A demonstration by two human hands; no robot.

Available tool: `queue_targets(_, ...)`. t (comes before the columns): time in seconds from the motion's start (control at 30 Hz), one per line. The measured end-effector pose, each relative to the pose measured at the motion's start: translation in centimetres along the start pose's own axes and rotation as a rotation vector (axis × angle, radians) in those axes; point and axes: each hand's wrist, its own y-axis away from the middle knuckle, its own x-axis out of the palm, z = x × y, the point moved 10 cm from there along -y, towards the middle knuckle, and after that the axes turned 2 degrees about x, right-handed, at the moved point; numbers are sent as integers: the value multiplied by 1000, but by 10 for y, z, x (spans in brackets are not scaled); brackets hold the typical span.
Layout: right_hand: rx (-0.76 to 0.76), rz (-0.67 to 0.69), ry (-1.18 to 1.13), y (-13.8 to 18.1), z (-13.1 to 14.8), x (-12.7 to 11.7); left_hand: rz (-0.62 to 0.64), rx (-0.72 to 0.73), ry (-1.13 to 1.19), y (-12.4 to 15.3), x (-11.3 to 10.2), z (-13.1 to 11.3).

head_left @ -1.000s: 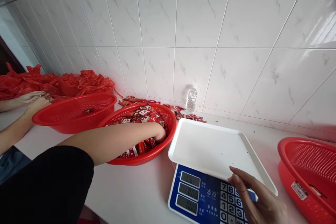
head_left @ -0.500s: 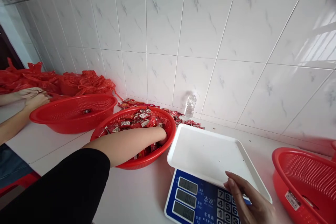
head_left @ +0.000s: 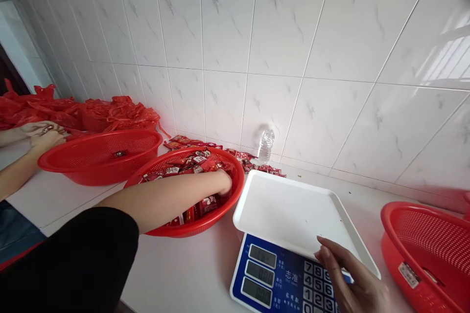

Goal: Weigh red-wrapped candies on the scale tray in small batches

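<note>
My left hand (head_left: pixel 223 182) reaches down into a red perforated basket (head_left: pixel 240 181) full of small red packets (head_left: pixel 208 203). Its fingers are hidden among the packets at the basket's right side. Over the near edge of a digital scale's white tray (head_left: pixel 286 200) hovers my right hand (head_left: pixel 352 274). Thumb and fingertips are drawn together there, and nothing shows between them. Below that hand lies the blue keypad and display panel (head_left: pixel 273 279) of the scale. Only a few tiny specks lie on the tray.
Another red basket (head_left: pixel 407 239) stands at the right, and one (head_left: pixel 84 173) at the left. A co-worker's hands (head_left: pixel 46 137) work beside red plastic bags (head_left: pixel 117 112). Along the tiled wall are a clear bottle (head_left: pixel 266 146) and strips of red packets (head_left: pixel 187 142).
My left forearm has shifted slightly left and up, with the hand still in the basket. Packets near the basket's front show more. My right hand has barely moved.
</note>
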Motion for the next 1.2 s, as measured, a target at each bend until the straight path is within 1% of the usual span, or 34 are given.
queue_targets(0.07,-9,-7,11,1,2,-2,123,-50,-62,9,-4,20)
queue_targets(0.13,-33,-11,25,1,5,-5,184,-84,-97,19,-17,43)
queue_targets(0.2,-57,-9,44,2,7,-7,174,-104,-106,29,-34,65)
queue_targets(0.27,-73,-5,60,1,6,-8,149,-95,-90,39,-47,79)
queue_targets(0.37,-96,15,60,1,4,-6,109,-42,-37,49,-56,84)
queue_targets(0.47,-54,29,46,1,-1,-3,86,7,25,54,-58,75)
queue_targets(0.6,23,20,41,2,-5,-3,89,63,116,55,-62,59)
queue_targets(0.77,15,11,37,3,0,-6,67,120,210,51,-76,49)
queue_targets(0.83,6,9,49,3,2,-6,63,142,239,51,-82,41)
queue_targets(0.87,1,7,54,3,2,-7,61,161,275,52,-85,33)
queue_targets(0.93,-13,1,62,3,4,-8,68,224,414,56,-92,11)
queue_targets(1.03,-35,-8,75,3,5,-8,142,370,677,62,-95,-32)
queue_targets(1.1,-35,-10,87,3,4,-8,169,450,761,62,-95,-53)
queue_targets(1.13,-29,-8,89,3,3,-8,159,458,747,58,-93,-55)
queue_targets(1.2,-13,1,84,2,0,-7,112,395,624,46,-85,-46)
